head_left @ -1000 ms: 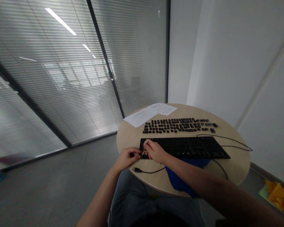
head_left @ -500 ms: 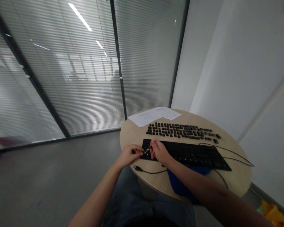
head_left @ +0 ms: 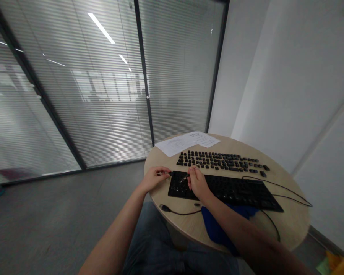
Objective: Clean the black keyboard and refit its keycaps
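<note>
A black keyboard base (head_left: 235, 191) lies on a round wooden table (head_left: 286, 217). Its loose black keycaps (head_left: 220, 160) are laid out in rows just beyond it. My left hand (head_left: 154, 178) rests at the keyboard's far left corner, fingers pinched on a small dark piece I cannot make out. My right hand (head_left: 197, 181) lies over the keyboard's left part, fingers closed on a thin, partly shiny tool (head_left: 184, 178) that points left.
White paper sheets (head_left: 186, 142) lie at the table's far edge. The keyboard's cable (head_left: 278, 185) loops to the right, and its USB plug (head_left: 164, 208) lies near the front edge. A blue cloth (head_left: 218, 225) hangs under the keyboard. Glass partitions with blinds stand behind.
My left hand has moved from the keyboard's near left corner up to its far left corner. My right hand has shifted a little further up the keyboard. The view has tilted.
</note>
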Demonstrator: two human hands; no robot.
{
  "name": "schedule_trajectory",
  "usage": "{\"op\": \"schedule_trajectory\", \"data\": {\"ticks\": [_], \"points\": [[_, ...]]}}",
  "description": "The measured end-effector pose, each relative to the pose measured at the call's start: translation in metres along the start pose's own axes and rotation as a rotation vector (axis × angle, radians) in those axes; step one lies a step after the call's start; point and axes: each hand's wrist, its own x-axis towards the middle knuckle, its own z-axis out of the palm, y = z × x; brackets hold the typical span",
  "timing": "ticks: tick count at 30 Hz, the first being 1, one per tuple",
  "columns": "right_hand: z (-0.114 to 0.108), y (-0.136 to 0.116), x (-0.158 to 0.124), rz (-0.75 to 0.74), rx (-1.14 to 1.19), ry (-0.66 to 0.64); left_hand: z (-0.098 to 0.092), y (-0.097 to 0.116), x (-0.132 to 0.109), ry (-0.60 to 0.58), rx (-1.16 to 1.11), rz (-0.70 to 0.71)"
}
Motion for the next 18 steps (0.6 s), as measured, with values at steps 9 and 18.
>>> {"op": "schedule_trajectory", "data": {"ticks": [9, 18], "points": [[-0.024, -0.012, 0.014, -0.002, 0.166, 0.174, 0.038, -0.007, 0.074, -0.029, 0.147, -0.045], [-0.025, -0.012, 0.016, -0.026, 0.203, 0.186, 0.051, -0.018, 0.084, -0.089, 0.254, -0.193]]}}
